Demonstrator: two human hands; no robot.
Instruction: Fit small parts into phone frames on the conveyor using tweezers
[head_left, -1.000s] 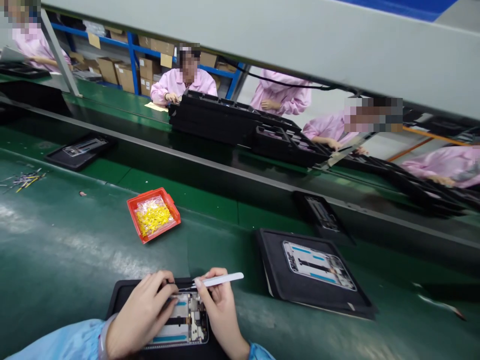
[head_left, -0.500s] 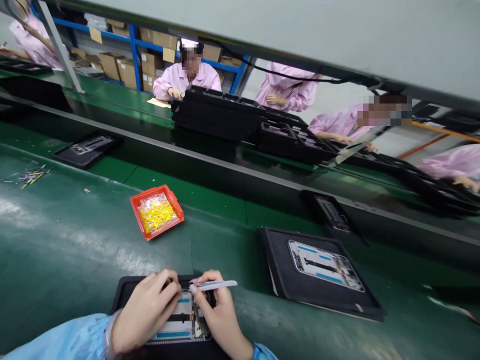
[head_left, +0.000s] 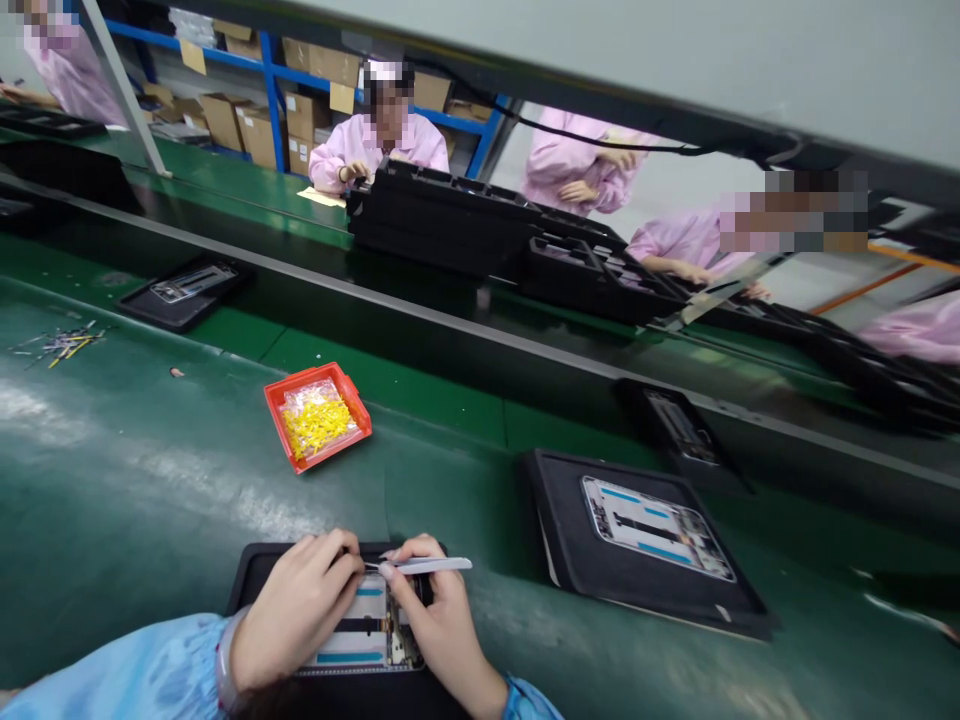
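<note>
My left hand (head_left: pixel 296 610) curves over the top left of a phone mid-frame (head_left: pixel 367 630), which lies on a black mat (head_left: pixel 259 565). Whether it grips anything cannot be seen. My right hand (head_left: pixel 439 625) is closed on white tweezers (head_left: pixel 427 566), whose tips reach towards the left hand's fingers above the frame. The hands hide most of the frame's upper part. To the right lies a second black mat (head_left: pixel 637 550) bearing another phone frame (head_left: pixel 656 528). An orange-red tray (head_left: pixel 316 420) of yellow parts in clear plastic stands beyond the hands.
The hands work on a green conveyor belt (head_left: pixel 150 480). Small loose parts (head_left: pixel 64 343) lie at far left. Beyond a dark rail, people in pink smocks (head_left: pixel 386 145) sit by stacked black trays (head_left: pixel 442 225). Cardboard boxes (head_left: pixel 259 140) fill blue shelving behind.
The tweezers have swung from pointing up-right to nearly level, and the hands have closed in over the frame. The whole scene has shifted slightly right and up in view.
</note>
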